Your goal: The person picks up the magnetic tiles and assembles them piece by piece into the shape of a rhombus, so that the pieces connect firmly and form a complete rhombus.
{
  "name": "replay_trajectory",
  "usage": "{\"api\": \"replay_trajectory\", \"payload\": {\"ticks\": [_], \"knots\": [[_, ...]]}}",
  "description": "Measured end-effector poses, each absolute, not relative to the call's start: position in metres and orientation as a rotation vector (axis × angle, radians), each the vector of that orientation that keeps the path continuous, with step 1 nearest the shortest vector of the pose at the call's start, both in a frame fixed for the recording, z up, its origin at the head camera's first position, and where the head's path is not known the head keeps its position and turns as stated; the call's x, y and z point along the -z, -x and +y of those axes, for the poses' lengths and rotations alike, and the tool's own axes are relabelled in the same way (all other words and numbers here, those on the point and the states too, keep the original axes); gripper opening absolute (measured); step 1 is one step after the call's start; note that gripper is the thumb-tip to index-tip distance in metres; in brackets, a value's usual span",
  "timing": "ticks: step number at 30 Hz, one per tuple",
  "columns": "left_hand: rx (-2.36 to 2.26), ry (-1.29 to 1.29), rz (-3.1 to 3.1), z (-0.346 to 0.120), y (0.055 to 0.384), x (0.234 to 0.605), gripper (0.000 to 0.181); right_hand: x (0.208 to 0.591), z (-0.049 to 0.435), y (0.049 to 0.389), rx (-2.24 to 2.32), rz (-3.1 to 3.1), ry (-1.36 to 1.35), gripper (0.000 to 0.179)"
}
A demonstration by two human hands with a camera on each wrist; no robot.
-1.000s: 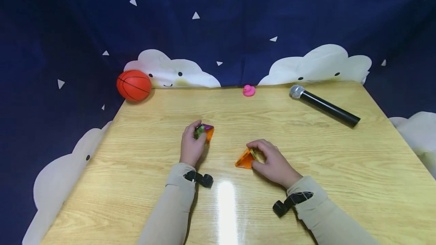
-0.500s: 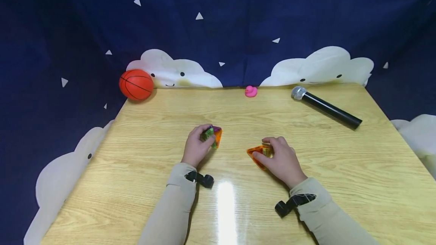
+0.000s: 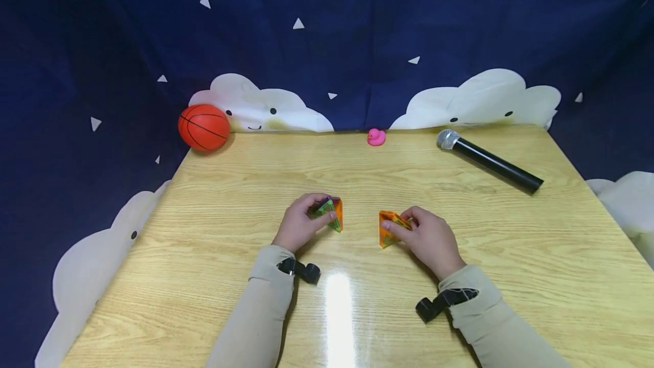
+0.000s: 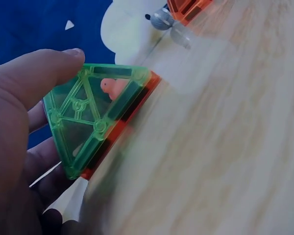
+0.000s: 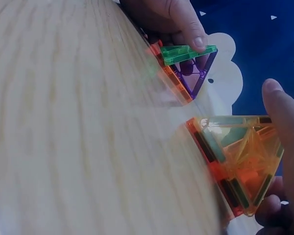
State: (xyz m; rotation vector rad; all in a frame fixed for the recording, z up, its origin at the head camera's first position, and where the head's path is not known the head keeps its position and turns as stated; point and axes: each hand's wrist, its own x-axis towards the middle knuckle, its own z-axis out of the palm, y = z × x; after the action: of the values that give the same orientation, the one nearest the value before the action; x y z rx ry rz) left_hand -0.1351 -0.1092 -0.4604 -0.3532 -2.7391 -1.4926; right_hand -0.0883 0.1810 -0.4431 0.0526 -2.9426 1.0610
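Observation:
My left hand [image 3: 298, 224] grips a small shape of joined triangular magnetic tiles, with a green tile [image 4: 78, 105], an orange one and a purple one [image 5: 201, 78]. Its thumb lies on the green tile. Opposite, my right hand [image 3: 433, 238] pinches another shape of joined triangular magnetic tiles, with a yellow tile [image 5: 252, 161] and an orange tile [image 3: 385, 225]. The two shapes stand apart, close to the tabletop, with a narrow gap of table between them. Fingers partly hide both shapes; whether either touches the table is hard to tell.
Far back on the wooden table [image 3: 230, 197] are a red basketball-patterned ball [image 3: 204, 127] at the left, a pink toy duck [image 3: 376, 137] in the middle and a black microphone [image 3: 490, 162] at the right. A dark blue cloth [image 3: 327, 27] hangs behind.
My left hand has moved right and slightly nearer with its tiles. My right hand has shifted slightly right and turned its tiles, so the orange tile now faces the left shape.

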Motion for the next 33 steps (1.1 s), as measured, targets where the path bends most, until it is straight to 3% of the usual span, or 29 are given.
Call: {"api": "replay_trajectory", "payload": {"ticks": [17, 33], "knots": [[1.107, 0.509, -2.974, -0.108, 0.133, 0.455, 0.061, 0.451, 0.186, 0.091, -0.919, -3.004, -0.32, 0.056], [1.054, 0.555, -3.038, -0.106, 0.128, 0.449, 0.057, 0.449, 0.187, 0.09, -0.938, -2.976, -0.343, 0.053]]}}
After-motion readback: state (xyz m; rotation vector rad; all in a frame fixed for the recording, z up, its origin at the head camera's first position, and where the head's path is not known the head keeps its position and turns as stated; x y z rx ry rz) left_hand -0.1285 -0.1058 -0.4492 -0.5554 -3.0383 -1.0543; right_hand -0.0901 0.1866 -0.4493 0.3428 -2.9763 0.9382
